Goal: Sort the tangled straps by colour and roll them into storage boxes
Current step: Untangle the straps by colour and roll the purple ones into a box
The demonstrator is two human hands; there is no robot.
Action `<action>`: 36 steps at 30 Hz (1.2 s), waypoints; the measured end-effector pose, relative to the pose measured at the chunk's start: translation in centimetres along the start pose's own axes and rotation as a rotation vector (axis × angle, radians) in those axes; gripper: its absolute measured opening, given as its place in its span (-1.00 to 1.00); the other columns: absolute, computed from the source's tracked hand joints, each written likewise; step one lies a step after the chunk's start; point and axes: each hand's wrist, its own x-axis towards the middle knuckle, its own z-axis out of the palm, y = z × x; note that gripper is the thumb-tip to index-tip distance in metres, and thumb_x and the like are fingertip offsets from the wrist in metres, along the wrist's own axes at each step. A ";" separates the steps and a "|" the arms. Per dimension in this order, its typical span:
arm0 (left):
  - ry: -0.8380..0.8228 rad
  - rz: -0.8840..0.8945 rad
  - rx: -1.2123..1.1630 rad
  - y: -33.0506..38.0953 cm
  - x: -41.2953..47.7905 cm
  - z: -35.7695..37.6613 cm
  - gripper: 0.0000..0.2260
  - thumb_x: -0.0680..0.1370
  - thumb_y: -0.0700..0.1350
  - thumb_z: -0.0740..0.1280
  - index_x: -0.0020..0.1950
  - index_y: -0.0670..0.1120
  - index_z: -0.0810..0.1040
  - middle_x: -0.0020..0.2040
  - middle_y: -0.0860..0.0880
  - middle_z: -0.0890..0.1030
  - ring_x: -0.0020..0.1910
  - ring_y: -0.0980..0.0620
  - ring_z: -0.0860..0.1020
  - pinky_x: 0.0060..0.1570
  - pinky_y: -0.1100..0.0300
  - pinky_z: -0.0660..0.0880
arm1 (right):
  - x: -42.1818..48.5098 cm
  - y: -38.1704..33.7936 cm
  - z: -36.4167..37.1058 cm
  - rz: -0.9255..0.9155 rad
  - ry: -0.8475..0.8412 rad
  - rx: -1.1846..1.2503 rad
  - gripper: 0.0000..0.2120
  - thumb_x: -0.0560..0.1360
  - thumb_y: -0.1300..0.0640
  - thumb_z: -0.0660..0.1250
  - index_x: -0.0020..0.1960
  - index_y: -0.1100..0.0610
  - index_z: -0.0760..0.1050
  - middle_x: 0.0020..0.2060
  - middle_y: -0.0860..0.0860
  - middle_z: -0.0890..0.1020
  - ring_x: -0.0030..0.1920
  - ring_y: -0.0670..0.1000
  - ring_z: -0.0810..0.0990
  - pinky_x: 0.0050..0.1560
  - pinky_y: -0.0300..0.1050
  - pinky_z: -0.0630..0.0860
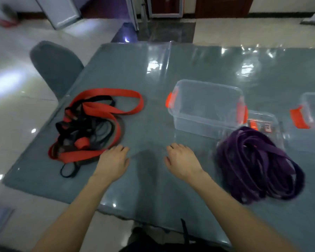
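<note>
**Red-and-black tangle next: free one colour, then roll**

Left hand (113,161) palm-down near the front-left of the counter (153,70), fingers slack and gripping nothing, tips just beside the red and black tangle (88,124). Right hand (182,160) likewise flat toward the front middle, fingers loose, nothing held. Purple straps (258,166) heaped apart near the front-right edge. Clear box (205,108) mid-counter, beyond the right hand, seemingly empty.

Probably best to begin with the broad red strap (113,91), taken at its free, uncrossed loop on the far side of the heap. Lift rather than drag. Pin the black strands with the other hand to loosen the knot instead of tightening it. Follow one band through each crossing in turn; no yanking. Once free, lay flat, roll from one end, keep the coil snug, then lower into the box before letting go, to stop the springy coil unwinding.

Hard to make out:
- Number of black straps in the tangle.
- A possible third, brownish colour along the tangle's near edge, too blurred to settle.
- Second box (311,110), cut off by the right edge of the view.
- Smaller clear container (262,122) with orange parts, half hidden behind the purple heap; lid or box, cannot tell.
- Undersides of both heaps, unseen.
</note>
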 end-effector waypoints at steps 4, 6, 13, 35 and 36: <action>-0.008 -0.070 0.030 -11.7 -1.0 0.5 -0.70 0.61 0.02 0.39 0.31 -0.05 0.62 0.17 -0.09 0.63 0.15 -0.22 0.65 0.00 -0.08 0.58 | 8.4 -10.2 1.7 -0.099 -0.060 0.048 -0.62 0.63 -0.06 0.33 0.34 0.14 0.48 0.28 0.12 0.56 0.34 0.19 0.53 0.30 0.10 0.48; 0.040 -0.099 -0.014 -17.0 -1.5 0.5 -0.70 0.59 -0.05 0.44 0.29 -0.11 0.66 0.16 -0.14 0.64 0.14 -0.27 0.65 0.01 -0.13 0.60 | 12.3 -14.7 2.3 -0.137 -0.036 0.078 -0.42 0.58 -0.13 0.42 0.49 0.12 0.41 0.40 0.11 0.49 0.46 0.18 0.45 0.38 0.15 0.48; 0.000 -0.321 -0.407 -27.7 -0.6 2.0 -0.35 0.59 0.32 0.42 0.60 0.09 0.42 0.60 -0.13 0.35 0.53 -0.25 0.42 0.45 -0.25 0.47 | 22.3 -20.1 5.7 0.344 0.042 0.361 -0.26 0.70 -0.04 0.33 0.70 0.24 0.08 0.54 0.27 0.41 0.51 0.27 0.45 0.44 0.18 0.47; -0.322 0.262 -0.912 -15.3 10.5 0.2 -0.49 0.67 0.00 0.47 0.60 0.15 0.45 0.18 0.11 0.75 0.18 0.13 0.71 0.30 0.10 0.60 | 10.7 -4.7 -10.3 0.561 0.384 0.904 -0.82 0.66 0.17 0.43 0.24 0.16 0.58 0.10 0.19 0.71 -0.23 0.15 0.74 -0.04 0.19 0.74; -0.186 0.210 -0.799 -16.5 11.0 0.0 -0.60 0.67 -0.04 0.45 0.50 0.13 0.55 0.08 0.11 0.76 0.09 0.10 0.73 0.23 0.03 0.63 | 10.0 -4.1 -10.8 0.567 0.405 0.931 -0.78 0.61 0.21 0.49 0.24 0.15 0.59 0.07 0.18 0.73 -0.28 0.11 0.71 -0.10 0.11 0.72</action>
